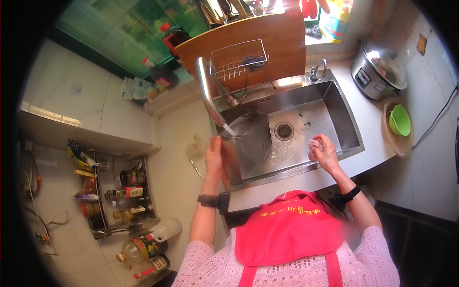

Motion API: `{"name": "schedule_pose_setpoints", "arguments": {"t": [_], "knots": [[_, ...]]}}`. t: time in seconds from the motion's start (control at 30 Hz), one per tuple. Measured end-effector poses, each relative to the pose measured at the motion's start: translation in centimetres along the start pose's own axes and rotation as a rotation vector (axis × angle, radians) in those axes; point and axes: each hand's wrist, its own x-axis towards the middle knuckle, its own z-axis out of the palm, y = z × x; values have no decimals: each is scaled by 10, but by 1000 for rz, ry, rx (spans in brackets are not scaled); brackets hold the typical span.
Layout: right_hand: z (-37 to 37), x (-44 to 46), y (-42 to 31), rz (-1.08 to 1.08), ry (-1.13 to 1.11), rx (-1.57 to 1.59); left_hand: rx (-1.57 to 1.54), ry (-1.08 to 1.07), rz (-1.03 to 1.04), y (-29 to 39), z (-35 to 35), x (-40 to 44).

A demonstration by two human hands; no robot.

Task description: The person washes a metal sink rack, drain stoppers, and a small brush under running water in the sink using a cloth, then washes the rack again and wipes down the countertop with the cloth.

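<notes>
A dark, flat board (253,146) leans in the left part of the steel sink (351,103), with water running over it. My left hand (213,158) grips its left edge, where a brownish side shows; its exact kind is unclear. The curved faucet (206,91) pours a stream onto the board just beside this hand. Over the sink's front right, my right hand (326,154) is closed around a crumpled pink scrubbing cloth (315,146). The drain (284,131) and a few green scraps (307,124) lie between the board and the right hand.
Behind the sink stand a large wooden board (287,43) and a wire rack (239,67). A rice cooker (377,71) and a green bowl (399,120) are at right. Bottles (138,251) and a seasoning rack (124,191) occupy the left counter.
</notes>
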Motion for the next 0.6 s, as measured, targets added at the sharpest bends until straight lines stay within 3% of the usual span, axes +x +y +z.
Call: {"name": "schedule_pose_setpoints", "arguments": {"t": [0.2, 0.4, 0.6], "knots": [[-1, -4, 0, 48, -23, 26, -184, 33, -51, 11, -13, 1], [3, -5, -1, 80, -30, 39, -534, -62, -243, -10, -46, 11], [9, 2, -10, 29, -48, 72, -762, 357, -379, -6, -38, 9]]}}
